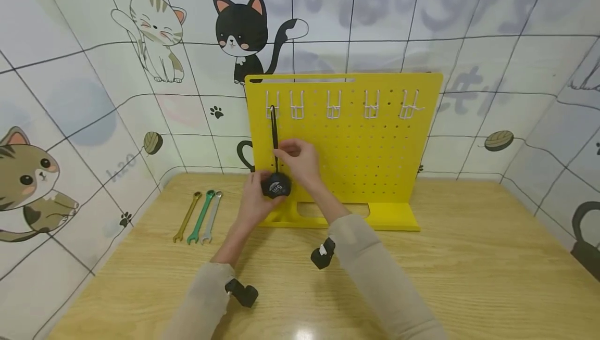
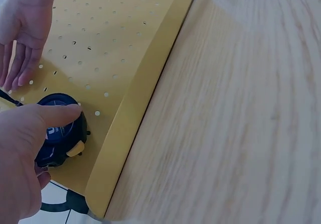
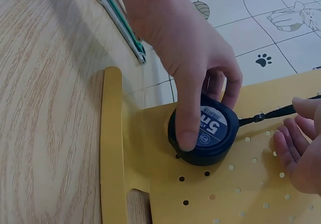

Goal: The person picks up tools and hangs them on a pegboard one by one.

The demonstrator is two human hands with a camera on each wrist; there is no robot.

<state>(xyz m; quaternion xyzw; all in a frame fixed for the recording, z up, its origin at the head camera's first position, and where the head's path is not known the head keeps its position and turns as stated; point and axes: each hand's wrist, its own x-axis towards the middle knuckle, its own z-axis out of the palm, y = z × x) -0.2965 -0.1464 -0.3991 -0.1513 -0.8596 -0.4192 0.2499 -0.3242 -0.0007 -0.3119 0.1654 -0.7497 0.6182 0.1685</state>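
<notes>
A black tape measure [image 1: 277, 186] hangs by its black strap [image 1: 274, 137] from the leftmost hook [image 1: 272, 106] of the yellow pegboard [image 1: 356, 158]. My left hand [image 1: 255, 199] grips the tape measure's body; in the left wrist view the thumb of that hand [image 2: 25, 148] lies across the face of the tape measure [image 2: 60, 128]. With thumb and forefinger, my right hand [image 1: 300, 163] pinches the strap above the body. The right wrist view shows the strap [image 3: 276, 113] running from the tape measure [image 3: 208, 133] to those fingertips.
Several more wire hooks [image 1: 333, 105] line the pegboard's top. On the wooden table [image 1: 469, 256], left of the board, lie a gold wrench [image 1: 187, 217], a green wrench [image 1: 201, 217] and a silver wrench [image 1: 213, 217]. A cloth printed with cats [image 1: 375, 17] hangs behind.
</notes>
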